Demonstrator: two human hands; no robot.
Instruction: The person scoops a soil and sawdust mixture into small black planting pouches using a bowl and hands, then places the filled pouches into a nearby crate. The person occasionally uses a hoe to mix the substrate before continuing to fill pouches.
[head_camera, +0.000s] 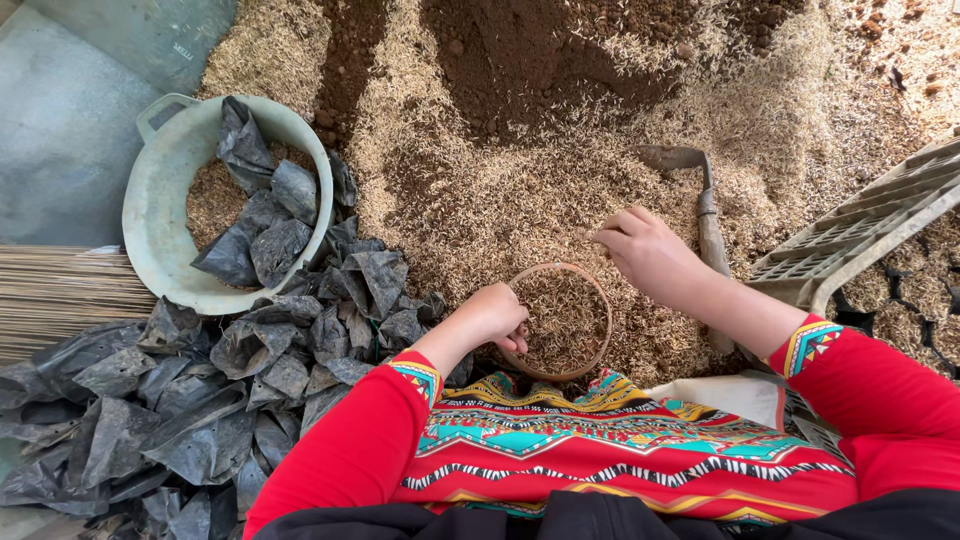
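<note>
Left hand (497, 316) curled over the near-left rim of a small round pot (560, 322), fingers hooked inward on the edge and gripping it, thumb side hidden behind the knuckles. Pot standing upright on the ground just ahead of the knees, sunk a little into the heap of husk and soil mix (480, 180) and filled to the brim with the same pale husk. Right hand (640, 250) hovering above and to the right of the pot, apart from its rim, fingertips drawn together in a loose pinch pointing left; a few pale husks seemingly caught between them, though too small to tell for sure. Just beyond that hand, a trowel (705, 205) lying on the heap, blade up-left and handle running down behind the wrist, not touched. On the left, a pale green basin (150, 215) holding some husk mix and several crumpled black plastic bags, with a larger spill of black plastic bags (200, 400) on the ground below it, reaching near the left forearm. At the right edge, a grey plastic crate (870, 225) tilted over, well apart from both hands. Red sleeves and a patterned garment (620, 450) across the bottom of the view.
</note>
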